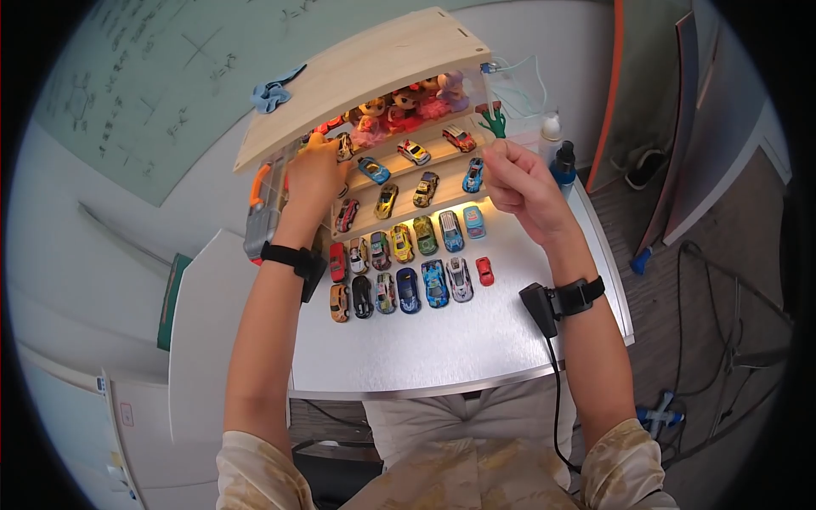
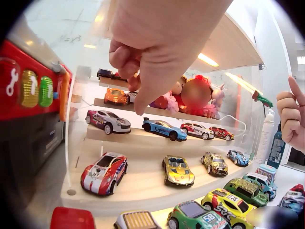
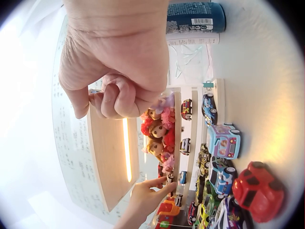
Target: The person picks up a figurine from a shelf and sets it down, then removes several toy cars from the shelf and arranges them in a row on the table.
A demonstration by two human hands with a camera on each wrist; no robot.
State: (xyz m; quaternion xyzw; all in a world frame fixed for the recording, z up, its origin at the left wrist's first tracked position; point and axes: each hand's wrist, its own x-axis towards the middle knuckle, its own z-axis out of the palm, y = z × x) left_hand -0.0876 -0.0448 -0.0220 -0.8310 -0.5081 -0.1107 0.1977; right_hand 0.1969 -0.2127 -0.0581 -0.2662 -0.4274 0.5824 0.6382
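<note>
My left hand [image 1: 314, 174] reaches into the left side of a lit wooden display shelf [image 1: 365, 72]. In the left wrist view its thumb and curled fingers pinch a white toy car [image 2: 132, 97] on an upper step, beside an orange toy car [image 2: 114, 96]. A white and purple car [image 2: 108, 121] and a blue racing car [image 2: 164, 129] stand one step lower. My right hand [image 1: 523, 187] hovers by the shelf's right side, fingers curled toward the palm, with nothing visible in it. Dolls [image 1: 408, 106] in red and pink sit at the back.
Two rows of toy cars [image 1: 408, 289] stand on the white table [image 1: 510, 340] before the shelf, a small red car [image 1: 484, 271] at their right end. Left of the shelf stands a grey case with an orange handle [image 1: 257, 184]. Bottles [image 1: 563, 161] stand on the right.
</note>
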